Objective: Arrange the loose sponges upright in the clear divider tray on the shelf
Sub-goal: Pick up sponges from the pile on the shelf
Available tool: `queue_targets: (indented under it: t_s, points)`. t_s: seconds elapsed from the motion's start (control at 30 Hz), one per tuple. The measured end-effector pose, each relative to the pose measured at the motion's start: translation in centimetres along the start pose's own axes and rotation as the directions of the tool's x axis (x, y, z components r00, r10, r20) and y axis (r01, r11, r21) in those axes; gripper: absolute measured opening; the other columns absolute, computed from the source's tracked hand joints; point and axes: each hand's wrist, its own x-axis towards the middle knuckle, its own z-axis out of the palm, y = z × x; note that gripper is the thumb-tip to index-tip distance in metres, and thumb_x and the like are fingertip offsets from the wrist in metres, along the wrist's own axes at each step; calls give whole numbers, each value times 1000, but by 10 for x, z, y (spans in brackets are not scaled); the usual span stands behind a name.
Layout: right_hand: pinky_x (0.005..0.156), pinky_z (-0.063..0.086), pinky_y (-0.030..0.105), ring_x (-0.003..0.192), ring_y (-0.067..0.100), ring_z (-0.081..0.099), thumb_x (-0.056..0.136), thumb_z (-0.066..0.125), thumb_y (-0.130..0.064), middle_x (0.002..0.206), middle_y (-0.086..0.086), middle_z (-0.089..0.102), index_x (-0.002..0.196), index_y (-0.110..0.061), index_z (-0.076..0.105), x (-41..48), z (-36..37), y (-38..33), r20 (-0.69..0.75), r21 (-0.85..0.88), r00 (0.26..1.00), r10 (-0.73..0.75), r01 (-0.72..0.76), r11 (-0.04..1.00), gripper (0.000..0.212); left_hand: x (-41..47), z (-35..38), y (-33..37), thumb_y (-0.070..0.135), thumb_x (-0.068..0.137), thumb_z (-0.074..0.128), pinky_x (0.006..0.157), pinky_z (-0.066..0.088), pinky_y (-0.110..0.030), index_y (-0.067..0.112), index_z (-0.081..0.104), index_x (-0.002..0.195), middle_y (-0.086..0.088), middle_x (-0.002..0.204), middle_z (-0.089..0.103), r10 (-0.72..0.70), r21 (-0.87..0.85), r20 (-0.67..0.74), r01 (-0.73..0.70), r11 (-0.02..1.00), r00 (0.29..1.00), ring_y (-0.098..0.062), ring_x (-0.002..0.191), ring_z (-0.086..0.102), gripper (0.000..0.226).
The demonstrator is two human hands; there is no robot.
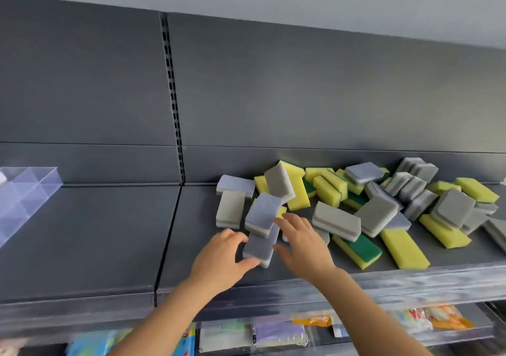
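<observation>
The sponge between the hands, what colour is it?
The rectangular foam sponge is blue-grey with a pale bottom layer; head view.

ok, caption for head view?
Head view: left hand grips a grey sponge, right hand open beside it; clear divider tray far left.

Only the person's two arms show. The left hand (223, 257) and the right hand (304, 246) are bare, and so are both wrists. The left forearm (169, 314) and the right forearm (364, 314) are slim and smooth, uncovered all the way to the lower edge of the picture, where they are cut off. The fingers (293, 222) are slender with rounded tips. They are slightly blurred, so nails and finer marks cannot be made out.
</observation>
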Motion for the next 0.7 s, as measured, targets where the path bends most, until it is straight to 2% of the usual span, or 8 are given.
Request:
queue_targets:
  t_s: [0.13,0.23,0.3,0.37,0.47,0.57,0.63,0.7]
  points:
    - [108,29,39,142,24,16,90,58,-22,158,2,11,148,-29,19,39,5,6,65,-137,983,-174,181,974,70,13,24,17,73,67,60,73,41,-24,25,44,116,13,114,43,-97,96,8,95,991,995,-8,104,47,70]
    - [114,19,41,145,25,4,87,56,-12,159,2,0,150,-31,8,64,12,10,154,-255,938,-311,342,904,81,21,37,23,71,65,62,75,43,-23,24,43,110,12,110,44,-134,121,-72,142,982,988,-9,102,47,69]
    - [115,15,42,145,25,1,87,57,-13,160,1,3,149,-31,11,77,14,11,209,-294,902,-378,426,856,80,24,42,24,63,69,65,77,43,-24,24,43,109,11,110,47,-140,96,-133,153,984,981,-10,104,46,60]
    - [115,15,41,146,23,3,87,56,-15,158,-1,15,147,-30,20,87,16,11,233,-278,879,-416,470,838,72,25,43,24,55,73,66,76,43,-22,25,45,110,11,110,48,-158,56,-153,168,984,975,-10,104,47,51]
    - [111,17,34,142,19,16,81,60,-17,145,-3,37,139,-29,37,95,12,12,166,-155,874,-457,481,863,64,23,39,20,42,74,68,71,42,-21,29,47,108,13,109,48,-223,-107,-156,208,972,962,-5,95,49,42]
    - [99,30,31,124,18,40,73,65,-23,130,-6,46,134,-28,45,101,1,8,61,126,901,-429,419,899,64,17,26,14,33,75,67,67,45,-20,37,49,105,18,107,44,-357,-398,-198,258,880,913,2,81,51,35]
    - [95,39,32,115,17,48,73,66,-22,125,-6,49,136,-25,46,101,-5,2,-4,384,928,-373,346,856,66,11,14,11,27,79,66,64,53,-25,37,55,104,16,109,45,-451,-580,-257,236,779,855,-4,75,58,29]
    - [97,41,32,115,14,47,76,61,-25,127,-7,49,139,-23,43,101,-10,-7,-56,552,942,-330,305,776,65,5,-2,8,31,79,67,56,53,-24,37,61,100,10,108,52,-526,-720,-294,177,671,798,-13,72,63,22]
